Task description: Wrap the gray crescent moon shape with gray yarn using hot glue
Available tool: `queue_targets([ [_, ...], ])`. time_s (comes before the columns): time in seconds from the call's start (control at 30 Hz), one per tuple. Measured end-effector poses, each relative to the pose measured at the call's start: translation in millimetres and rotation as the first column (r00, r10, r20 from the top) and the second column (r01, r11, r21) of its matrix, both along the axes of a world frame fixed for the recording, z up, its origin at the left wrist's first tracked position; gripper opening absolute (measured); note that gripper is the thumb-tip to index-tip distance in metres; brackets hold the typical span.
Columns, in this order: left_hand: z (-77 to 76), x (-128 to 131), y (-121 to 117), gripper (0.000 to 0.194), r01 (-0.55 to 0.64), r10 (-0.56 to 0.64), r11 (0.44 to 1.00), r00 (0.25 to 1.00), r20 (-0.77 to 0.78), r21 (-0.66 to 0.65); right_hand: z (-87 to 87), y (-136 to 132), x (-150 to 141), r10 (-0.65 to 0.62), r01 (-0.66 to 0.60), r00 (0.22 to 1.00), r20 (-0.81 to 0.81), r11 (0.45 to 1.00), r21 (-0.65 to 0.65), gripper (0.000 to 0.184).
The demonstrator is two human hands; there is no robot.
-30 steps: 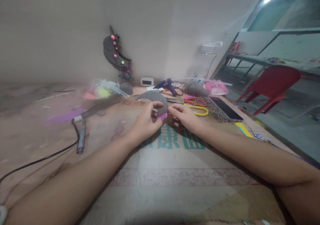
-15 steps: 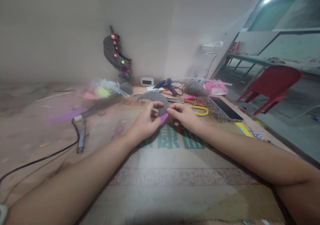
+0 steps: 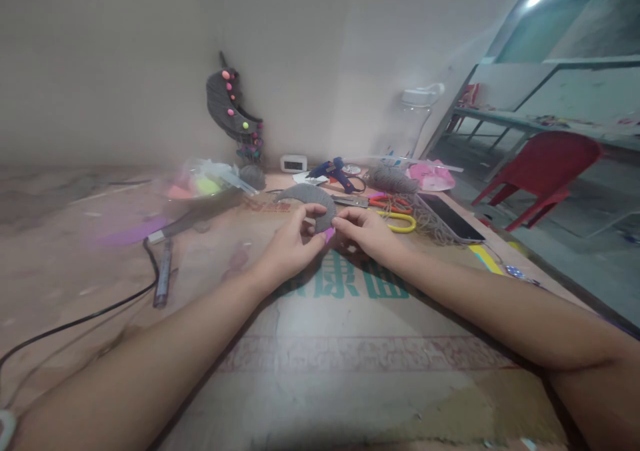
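Note:
A crescent [image 3: 311, 195] wrapped in grey yarn is held over the middle of the table, its curve arching away from me. Purple shows at its near end, where no yarn covers it. My left hand [image 3: 296, 241] is closed round this lower end, thumb in front and fingers behind. Close by on the right, my right hand [image 3: 367, 232] pinches at the crescent's edge with thumb and forefinger. It seems to grip the grey yarn there, though the strand is too fine to see clearly. Loose grey yarn [image 3: 434, 227] lies tangled beyond the right hand.
Behind the hands lie scissors [image 3: 401, 221], pliers with orange handles [image 3: 393, 203], a blue glue gun [image 3: 333, 169] and a phone [image 3: 450, 217]. A clear bottle [image 3: 411, 121] stands by the wall. A marker [image 3: 163, 274] and black cable [image 3: 107, 311] lie left. A decorated crescent [image 3: 225, 104] hangs above.
The near end of the crescent has turned slightly, and less purple shows between my hands. Both hands keep almost the same place and grip.

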State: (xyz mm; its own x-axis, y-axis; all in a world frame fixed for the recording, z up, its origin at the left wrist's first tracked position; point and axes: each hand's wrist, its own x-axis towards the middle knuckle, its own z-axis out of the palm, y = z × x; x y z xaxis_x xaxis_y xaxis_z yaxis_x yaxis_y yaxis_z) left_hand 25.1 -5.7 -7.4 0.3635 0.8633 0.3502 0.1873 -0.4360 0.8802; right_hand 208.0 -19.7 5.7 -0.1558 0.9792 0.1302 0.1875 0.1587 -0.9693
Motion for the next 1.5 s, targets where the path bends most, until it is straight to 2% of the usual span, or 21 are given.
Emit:
queue_targets([
  [0.1,3.0,0.1,-0.1,0.035,0.006,-0.006,1.0,0.999,-0.053,0.001,1.1,-0.3,-0.1,-0.006,0.006,0.999,0.045,1.0,0.007,0.029],
  [0.3,3.9,-0.5,2.1,0.028,-0.03,0.037,0.996,0.996,-0.077,0.087,0.5,-0.6,0.4,0.022,-0.03,0.989,0.143,0.998,0.055,0.035],
  [0.53,4.5,0.6,1.4,0.027,-0.028,0.033,0.997,0.996,-0.081,0.065,0.6,-2.0,-0.9,0.015,-0.02,0.993,0.114,0.999,0.049,0.031],
  [0.97,0.4,-0.2,4.4,0.023,-0.008,0.016,0.992,0.998,-0.064,0.124,2.6,-4.3,-1.8,0.019,-0.034,0.987,0.161,0.995,0.089,0.03],
  [1.1,1.6,0.0,3.9,0.025,-0.007,0.012,0.994,0.999,-0.046,0.107,1.9,-4.3,-2.4,0.029,-0.044,0.989,0.146,0.994,0.101,0.031],
  [1.3,5.1,-0.7,0.2,0.034,0.003,-0.002,1.0,0.998,-0.064,0.016,2.3,-3.2,-2.7,0.005,-0.02,0.988,0.155,0.995,0.093,0.029],
  [1.5,4.6,0.8,0.4,0.038,0.013,-0.01,0.999,0.999,-0.047,0.046,4.3,-3.1,-3.1,0.006,-0.012,0.996,0.09,0.998,0.069,0.027],
])
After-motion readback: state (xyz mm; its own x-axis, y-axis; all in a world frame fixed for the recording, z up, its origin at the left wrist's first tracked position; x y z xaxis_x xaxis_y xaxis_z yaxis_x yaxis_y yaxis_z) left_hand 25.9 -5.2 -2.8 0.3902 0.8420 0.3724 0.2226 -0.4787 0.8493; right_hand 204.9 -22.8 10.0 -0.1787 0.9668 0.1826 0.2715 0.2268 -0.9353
